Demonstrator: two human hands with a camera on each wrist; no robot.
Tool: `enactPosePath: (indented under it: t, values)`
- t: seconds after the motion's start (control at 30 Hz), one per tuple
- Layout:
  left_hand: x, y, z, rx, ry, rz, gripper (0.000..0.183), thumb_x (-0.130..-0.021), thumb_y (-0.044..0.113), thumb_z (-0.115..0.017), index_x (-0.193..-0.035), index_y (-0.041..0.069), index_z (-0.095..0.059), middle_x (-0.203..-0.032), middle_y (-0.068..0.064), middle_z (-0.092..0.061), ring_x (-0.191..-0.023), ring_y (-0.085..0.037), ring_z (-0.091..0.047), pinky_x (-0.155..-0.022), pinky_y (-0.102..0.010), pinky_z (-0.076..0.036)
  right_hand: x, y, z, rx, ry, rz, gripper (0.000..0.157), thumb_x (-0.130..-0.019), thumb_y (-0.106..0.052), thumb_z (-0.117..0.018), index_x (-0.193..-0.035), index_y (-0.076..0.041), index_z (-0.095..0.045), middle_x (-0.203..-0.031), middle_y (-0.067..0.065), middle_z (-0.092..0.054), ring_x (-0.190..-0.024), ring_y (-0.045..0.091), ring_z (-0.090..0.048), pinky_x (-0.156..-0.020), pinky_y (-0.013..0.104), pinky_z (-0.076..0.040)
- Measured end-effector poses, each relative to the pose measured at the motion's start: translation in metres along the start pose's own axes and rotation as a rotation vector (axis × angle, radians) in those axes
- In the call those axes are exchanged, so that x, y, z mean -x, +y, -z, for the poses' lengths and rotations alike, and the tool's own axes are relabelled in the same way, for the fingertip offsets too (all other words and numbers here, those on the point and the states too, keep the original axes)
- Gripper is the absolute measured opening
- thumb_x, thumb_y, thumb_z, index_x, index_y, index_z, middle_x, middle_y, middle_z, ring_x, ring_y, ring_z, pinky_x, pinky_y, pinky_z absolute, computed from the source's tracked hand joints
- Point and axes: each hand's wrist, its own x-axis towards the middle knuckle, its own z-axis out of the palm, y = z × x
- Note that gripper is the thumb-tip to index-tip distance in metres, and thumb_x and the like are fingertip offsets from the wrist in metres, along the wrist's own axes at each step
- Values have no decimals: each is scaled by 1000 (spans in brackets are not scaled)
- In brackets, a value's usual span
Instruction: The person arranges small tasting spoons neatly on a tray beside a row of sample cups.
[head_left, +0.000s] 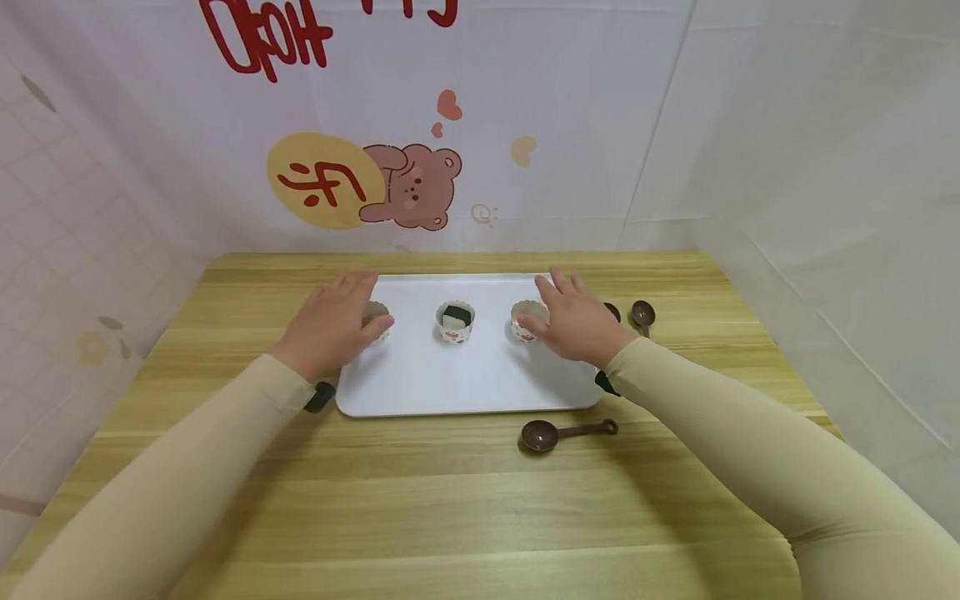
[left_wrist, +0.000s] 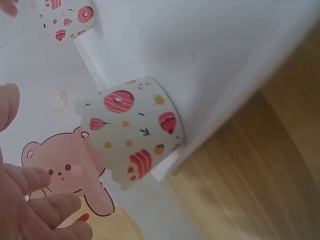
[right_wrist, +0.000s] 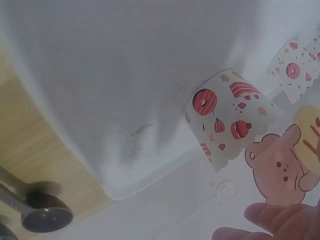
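Three white paper baking cups with scalloped rims and red cake prints stand in a row on a white tray (head_left: 450, 383). My left hand (head_left: 330, 321) hovers, fingers extended, over the left cup (left_wrist: 132, 130) and partly hides it in the head view. Over the right cup (right_wrist: 230, 115) my right hand (head_left: 573, 321) is held the same way, its thumb overlapping the cup in the head view. Both wrist views show the fingers apart from the cups. A black-and-white piece like a rice ball (head_left: 455, 317) sits inside the middle cup (head_left: 454, 336).
A brown measuring spoon (head_left: 539, 435) lies in front of the tray on the wooden table (head_left: 420, 517). Two more brown spoons lie to its right, one (head_left: 642, 313) plainly seen, the other (head_left: 612, 311) partly behind my right hand. Printed cloth (head_left: 570, 183) encloses the back and sides.
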Motion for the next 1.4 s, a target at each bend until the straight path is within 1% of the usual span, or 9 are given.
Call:
enactPosePath:
  t: [0.13,0.27,0.4,0.63,0.77,0.87,0.97,1.13,1.4]
  values:
    - [4,-3,1,14,-10,14,81,-106,49,-54,-166,3,-26,-173,-22,-27,-160,-50,-17,-128,-70,-14,3,3,0,-9,5,5,84,-109,-57,-46,-163,5,-27,-172,31,-19,-162,46,-14,-133,57,-12]
    - [6,-8,1,13,-11,14,80,-107,49,-52,-166,2,-26,-172,-22,-27,-160,-51,-18,-128,-70,-15,8,4,1,-40,14,-8,82,-109,-54,-50,-163,4,-30,-171,32,-20,-159,52,-20,-130,61,-21]
    - [9,-14,-1,0,6,-5,78,-106,48,-55,-164,1,-30,-169,-24,-34,-157,-54,-24,-126,-71,-19,13,6,2,-76,21,-31,81,-109,-53,-51,-163,3,-30,-171,32,-20,-155,58,-23,-125,66,-28]
    - [19,-21,-2,13,15,-31,72,-105,44,-60,-158,2,-36,-163,-24,-42,-154,-54,-28,-125,-72,-21,20,9,3,-80,10,-44,77,-110,-53,-48,-165,-3,-29,-174,27,-19,-158,53,-23,-124,65,-31]
    - [25,-22,-2,35,6,-28,74,-105,45,-60,-161,4,-34,-163,-23,-42,-154,-52,-29,-124,-72,-21,23,11,4,-87,-6,-50,77,-110,-52,-47,-167,-4,-27,-174,26,-17,-160,49,-21,-126,62,-29]
    - [30,-23,-1,24,-11,-21,76,-107,45,-58,-163,2,-31,-165,-25,-38,-155,-53,-27,-125,-73,-20,26,12,4,-87,-7,-56,77,-110,-52,-47,-167,-4,-26,-174,26,-19,-160,47,-22,-127,60,-28]
    - [36,-24,0,8,-32,-8,78,-107,45,-56,-165,1,-28,-168,-28,-33,-156,-57,-22,-124,-74,-17,28,13,6,-88,-2,-55,76,-110,-50,-48,-166,-3,-27,-173,27,-21,-159,47,-26,-127,60,-29]
    - [47,-28,0,11,-68,-4,81,-107,48,-56,-167,3,-24,-170,-29,-28,-157,-58,-17,-125,-74,-14,34,14,8,-75,7,-36,72,-110,-45,-50,-165,-1,-30,-169,30,-28,-155,48,-35,-124,61,-35]
    - [62,-29,-4,18,-113,-9,84,-106,52,-58,-168,7,-23,-171,-29,-26,-158,-57,-15,-126,-72,-12,45,18,10,-45,21,-3,58,-110,-34,-56,-158,-4,-45,-163,28,-42,-146,47,-48,-117,60,-44]
